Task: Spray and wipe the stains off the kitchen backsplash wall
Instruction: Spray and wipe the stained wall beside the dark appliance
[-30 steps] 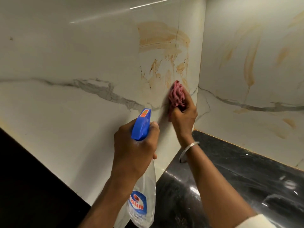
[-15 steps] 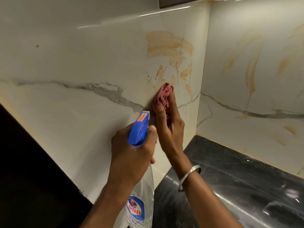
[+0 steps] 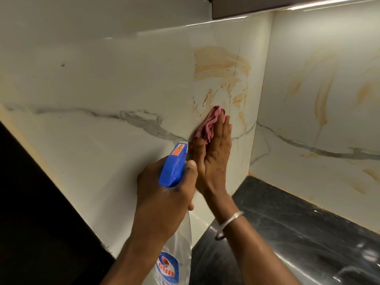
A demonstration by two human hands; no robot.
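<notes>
The white marble backsplash wall (image 3: 115,79) carries orange-brown stains (image 3: 221,66) near the inner corner. More streaks (image 3: 322,101) mark the adjoining wall to the right. My right hand (image 3: 213,155) presses a crumpled pink cloth (image 3: 209,124) flat against the wall just below the stains, fingers stretched out over it. My left hand (image 3: 164,194) grips a clear spray bottle (image 3: 174,258) by its neck; the blue trigger head (image 3: 173,165) points up at the wall, close beside my right hand.
A dark glossy countertop (image 3: 298,233) runs along the bottom right under both walls. A dark cabinet underside (image 3: 236,7) hangs at the top. A black area (image 3: 30,212) borders the wall on the left. A metal bangle (image 3: 230,222) circles my right wrist.
My right hand has slid the pink cloth left and slightly up along the wall, and its fingers have flattened out over it. The left hand still holds the bottle the same way.
</notes>
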